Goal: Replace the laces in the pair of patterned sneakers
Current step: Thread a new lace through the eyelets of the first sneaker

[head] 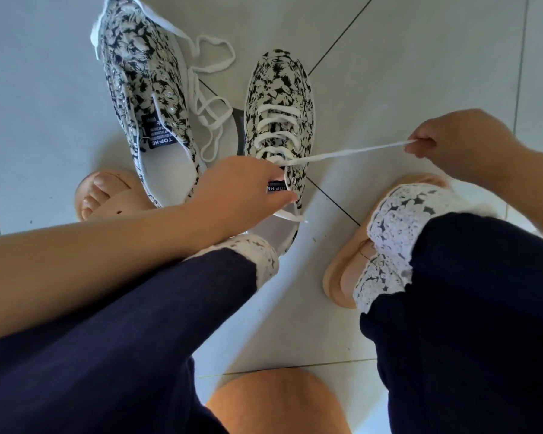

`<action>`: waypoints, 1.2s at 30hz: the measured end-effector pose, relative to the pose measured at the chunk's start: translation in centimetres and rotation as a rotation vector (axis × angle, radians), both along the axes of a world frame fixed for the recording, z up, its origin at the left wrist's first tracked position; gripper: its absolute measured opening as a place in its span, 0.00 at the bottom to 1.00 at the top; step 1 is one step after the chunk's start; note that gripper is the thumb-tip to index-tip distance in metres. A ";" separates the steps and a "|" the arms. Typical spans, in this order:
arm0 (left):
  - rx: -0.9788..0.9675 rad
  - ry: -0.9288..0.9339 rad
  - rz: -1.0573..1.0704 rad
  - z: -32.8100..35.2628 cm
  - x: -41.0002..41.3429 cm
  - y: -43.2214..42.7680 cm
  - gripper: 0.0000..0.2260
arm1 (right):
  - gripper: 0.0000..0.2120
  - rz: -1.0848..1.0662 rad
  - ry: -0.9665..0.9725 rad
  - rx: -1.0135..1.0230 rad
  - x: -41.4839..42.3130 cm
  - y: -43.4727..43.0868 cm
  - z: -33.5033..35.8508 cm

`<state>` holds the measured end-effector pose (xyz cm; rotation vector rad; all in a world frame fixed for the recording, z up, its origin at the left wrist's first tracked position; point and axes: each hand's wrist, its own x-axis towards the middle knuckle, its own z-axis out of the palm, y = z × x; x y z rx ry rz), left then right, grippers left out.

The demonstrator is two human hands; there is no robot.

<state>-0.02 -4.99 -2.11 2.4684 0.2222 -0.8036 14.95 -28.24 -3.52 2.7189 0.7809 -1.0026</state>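
Two black-and-white flower-patterned sneakers lie on the tiled floor. The right sneaker [279, 98] is threaded with a white lace [351, 152] across most of its eyelets. My left hand [242, 189] grips this sneaker at its tongue and collar. My right hand [445, 142] pinches one end of the lace, which runs taut from the top eyelet out to the right. The other lace end hangs below my left hand. The left sneaker [141, 76] has no lace in its eyelets. A loose white lace [210, 89] lies coiled between the two sneakers.
My feet wear peach slides, the left slide [107, 195] beside the unlaced sneaker and the right slide [358, 264] under a lace-trimmed dark trouser leg. A tan rounded seat edge [279, 405] shows at the bottom. Pale floor tiles [420, 57] surround everything.
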 end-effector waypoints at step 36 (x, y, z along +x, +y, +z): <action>-0.479 0.133 0.621 -0.6 -0.5 -0.8 0.05 | 0.12 -1.233 1.038 0.742 -7.4 7.8 0.9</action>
